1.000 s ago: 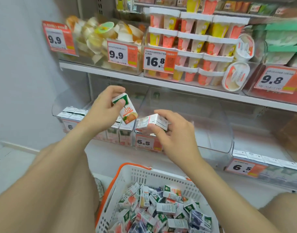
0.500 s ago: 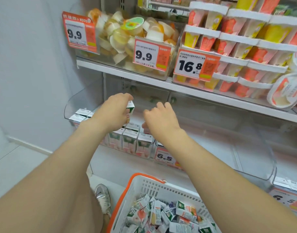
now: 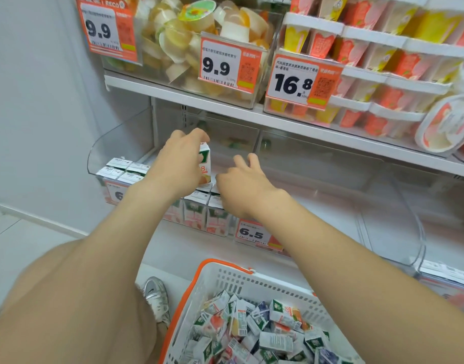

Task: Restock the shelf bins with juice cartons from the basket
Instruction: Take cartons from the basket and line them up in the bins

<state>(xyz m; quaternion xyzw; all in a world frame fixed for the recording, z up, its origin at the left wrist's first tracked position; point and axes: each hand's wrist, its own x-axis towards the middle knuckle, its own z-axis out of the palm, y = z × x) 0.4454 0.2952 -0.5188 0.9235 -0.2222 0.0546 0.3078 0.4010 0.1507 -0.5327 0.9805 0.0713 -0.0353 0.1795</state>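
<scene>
The left hand point(image 3: 174, 166) clamps an upright juice carton point(image 3: 205, 164) over the clear bin point(image 3: 115, 143); the right hand point(image 3: 242, 187) dips onto the shelved cartons point(image 3: 199, 208), and I cannot tell its grip.

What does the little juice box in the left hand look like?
The juice carton is a small white paper-like box with a green patch near its top, an orange number below and orange fruit at the bottom. It stands upright in the left hand, whose fingers curl over its top, right over the cartons standing in the clear bin.
</scene>
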